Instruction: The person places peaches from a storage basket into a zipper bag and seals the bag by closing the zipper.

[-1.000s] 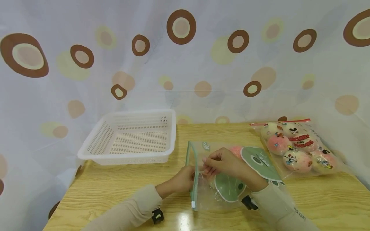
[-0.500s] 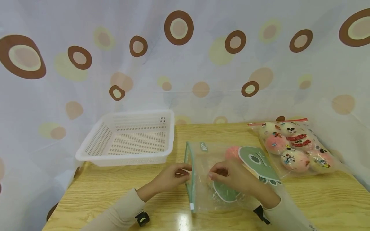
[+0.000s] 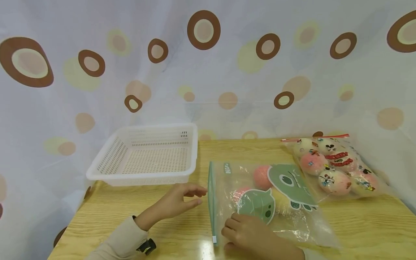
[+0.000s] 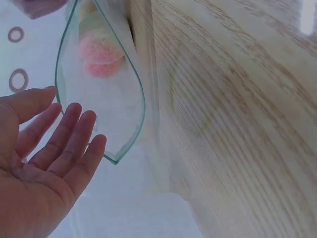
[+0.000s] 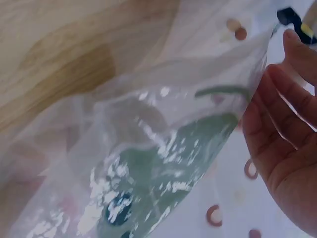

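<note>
A clear zip bag [image 3: 227, 189] with a green cartoon print lies flat on the table, its green-edged mouth facing left. Inside it are pink and pale round balls, one pink ball [image 3: 261, 177] near the far side. My left hand [image 3: 175, 201] hovers left of the mouth, fingers extended and holding nothing. The left wrist view shows the bag's mouth [image 4: 142, 101] gaping in front of these fingers. My right hand [image 3: 248, 233] is at the bag's near side, close to the white zip slider [image 3: 214, 239]. Its fingers bend loosely, thumb apart; whether they touch the film [image 5: 148, 163] is unclear.
A white slotted plastic basket [image 3: 139, 178] stands at the back left of the wooden table [image 3: 162, 234]. At the back right lies a second zip bag [image 3: 339, 159] with a red zip, holding several balls. A dotted curtain [image 3: 201, 79] hangs behind.
My left hand has withdrawn leftward from the bag's mouth. My right hand has moved off the bag's middle toward its near edge. The mouth looks flatter in the head view.
</note>
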`<state>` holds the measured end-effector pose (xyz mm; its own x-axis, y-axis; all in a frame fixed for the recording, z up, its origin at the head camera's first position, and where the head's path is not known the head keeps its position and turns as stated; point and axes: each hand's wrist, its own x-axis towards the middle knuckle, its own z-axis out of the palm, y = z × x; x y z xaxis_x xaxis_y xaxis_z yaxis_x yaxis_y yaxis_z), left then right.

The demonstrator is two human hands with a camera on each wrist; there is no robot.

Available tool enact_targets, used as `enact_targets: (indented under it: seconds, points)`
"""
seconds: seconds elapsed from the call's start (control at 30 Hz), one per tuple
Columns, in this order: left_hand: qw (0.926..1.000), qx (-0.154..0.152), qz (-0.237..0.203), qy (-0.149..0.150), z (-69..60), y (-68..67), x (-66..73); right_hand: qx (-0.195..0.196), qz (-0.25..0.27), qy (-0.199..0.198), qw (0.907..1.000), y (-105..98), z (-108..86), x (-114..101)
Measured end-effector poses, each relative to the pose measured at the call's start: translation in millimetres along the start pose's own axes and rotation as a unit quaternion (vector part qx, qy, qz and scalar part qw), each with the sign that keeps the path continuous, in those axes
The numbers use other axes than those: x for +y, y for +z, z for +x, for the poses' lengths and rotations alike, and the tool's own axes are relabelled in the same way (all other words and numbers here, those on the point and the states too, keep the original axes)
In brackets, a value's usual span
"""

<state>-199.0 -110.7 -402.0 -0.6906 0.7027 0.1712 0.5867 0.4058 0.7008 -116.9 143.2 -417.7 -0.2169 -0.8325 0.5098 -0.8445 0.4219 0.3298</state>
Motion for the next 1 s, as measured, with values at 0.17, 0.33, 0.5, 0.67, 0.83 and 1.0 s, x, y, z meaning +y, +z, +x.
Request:
enact_targets:
  seconds: [0.17,0.33,0.5,0.67,0.83,1.0]
  points:
    - [0.9999,0.005,0.011,0.005,-0.6,0.7,1.5,-0.020,-0.063,-0.023,0.9976,8.3,4.3,-12.2]
    - [0.9997,0.010,0.011,0.020,-3.2,3.1,3.1,-0.003,-0.076,-0.008,0.9971,13.7,7.2,-16.8]
    - [0.9967,-0.017,0.005,0.080,-4.4,7.1,8.1,0.073,-0.082,0.023,0.9937,10.1,12.8,-11.3]
    - [0.9797,-0.022,0.018,0.199,-4.6,17.9,10.5,0.108,-0.061,0.066,0.9901,4.6,12.0,-7.5]
    - [0.9526,0.043,0.057,0.296,-4.6,27.6,13.2,0.111,-0.032,0.117,0.9863,0.3,9.2,-6.6]
    - [0.9379,0.103,0.075,0.323,-2.4,34.5,15.5,0.124,-0.018,0.140,0.9823,-2.7,7.5,-4.8]
